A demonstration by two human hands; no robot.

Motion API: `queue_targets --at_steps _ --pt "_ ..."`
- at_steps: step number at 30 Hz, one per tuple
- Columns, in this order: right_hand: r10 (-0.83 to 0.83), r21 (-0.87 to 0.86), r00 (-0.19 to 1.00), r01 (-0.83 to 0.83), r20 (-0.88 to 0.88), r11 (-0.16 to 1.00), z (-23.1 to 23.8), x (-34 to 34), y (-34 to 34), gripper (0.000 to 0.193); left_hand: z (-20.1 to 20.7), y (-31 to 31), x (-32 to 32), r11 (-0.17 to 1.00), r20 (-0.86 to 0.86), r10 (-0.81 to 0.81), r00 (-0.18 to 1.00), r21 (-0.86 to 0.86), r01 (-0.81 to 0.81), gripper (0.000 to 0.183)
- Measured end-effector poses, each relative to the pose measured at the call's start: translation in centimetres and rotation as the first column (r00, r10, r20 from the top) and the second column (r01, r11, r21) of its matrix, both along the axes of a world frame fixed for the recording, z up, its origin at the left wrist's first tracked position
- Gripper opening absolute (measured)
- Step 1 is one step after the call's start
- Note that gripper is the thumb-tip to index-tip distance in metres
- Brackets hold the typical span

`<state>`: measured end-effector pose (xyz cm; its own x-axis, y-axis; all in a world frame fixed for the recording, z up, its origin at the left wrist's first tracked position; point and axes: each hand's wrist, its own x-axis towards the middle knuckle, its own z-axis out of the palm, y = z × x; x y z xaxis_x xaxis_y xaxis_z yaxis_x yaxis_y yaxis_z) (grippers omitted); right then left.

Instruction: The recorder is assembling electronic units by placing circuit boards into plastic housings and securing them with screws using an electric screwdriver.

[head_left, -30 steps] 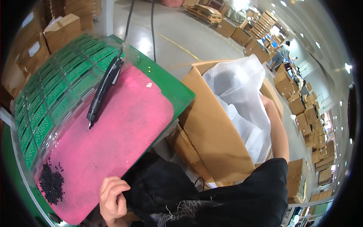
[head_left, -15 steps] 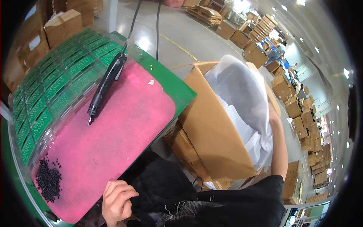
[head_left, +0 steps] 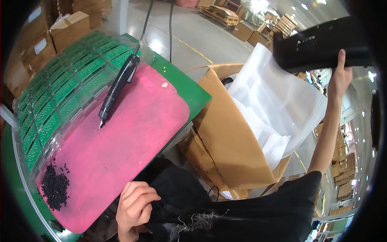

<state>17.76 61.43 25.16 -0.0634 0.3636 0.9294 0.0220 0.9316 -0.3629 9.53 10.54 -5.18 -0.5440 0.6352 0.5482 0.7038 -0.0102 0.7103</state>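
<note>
My right hand (head_left: 340, 79) is raised high at the upper right and grips a long black plastic part (head_left: 318, 48). A white foam bag (head_left: 278, 105) hangs below it, spilling out of a tall open cardboard box (head_left: 229, 141). My left hand (head_left: 135, 207) rests with curled fingers on dark cloth at the near edge of a pink mat (head_left: 117, 149). A black electric screwdriver (head_left: 119, 86) lies on the mat with its cable running away. A pile of small black screws (head_left: 54, 187) sits at the mat's near left corner.
A clear tray of several green circuit boards (head_left: 60, 88) lies along the left of the green table (head_left: 189, 90). Cardboard boxes (head_left: 68, 26) stand behind the table, and stacked boxes and pallets (head_left: 282, 24) fill the far floor.
My right arm has risen out of the cardboard box, lifting the black part and pulling the foam bag upward. My left hand has stayed at the mat's edge.
</note>
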Motion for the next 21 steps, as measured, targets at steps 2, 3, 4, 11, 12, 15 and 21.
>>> queue_targets --at_steps 2,3,4,11,12,15,21 --pt "0.420 0.014 0.895 -0.423 -0.151 0.906 2.1 -1.7 -2.0 0.042 0.2 0.6 -0.3 0.997 0.038 0.010 0.999 0.074 -0.013 0.029" --pt "0.433 -0.018 0.887 -0.441 -0.158 0.897 2.7 -2.3 -2.5 0.040 0.4 1.0 -0.3 0.994 0.018 0.037 0.999 0.100 -0.038 0.030" --pt "0.448 -0.019 0.878 -0.457 -0.167 0.889 3.0 -2.9 -3.7 0.040 0.7 1.5 -0.4 0.989 -0.002 0.071 0.997 0.133 -0.070 0.032" --pt "0.741 -0.533 0.624 -0.550 0.249 0.643 -5.9 -9.4 -14.6 0.033 2.7 9.3 -3.0 0.822 -0.094 0.451 0.888 0.431 -0.372 0.093" --pt "0.800 -0.561 0.514 -0.582 0.309 0.589 -7.3 -9.8 -16.5 0.037 2.6 9.3 -3.2 0.753 -0.091 0.541 0.836 0.495 -0.433 0.090" --pt "0.812 -0.471 0.495 -0.662 0.311 0.584 -9.3 -11.5 -17.5 0.051 0.7 6.7 -4.1 0.759 0.140 0.153 0.978 0.617 -0.207 0.070" --pt "0.931 -0.434 0.277 -0.827 0.238 0.357 -12.5 -15.5 -22.5 0.065 2.8 3.8 -3.3 0.673 0.090 0.471 0.878 0.607 -0.423 0.061"
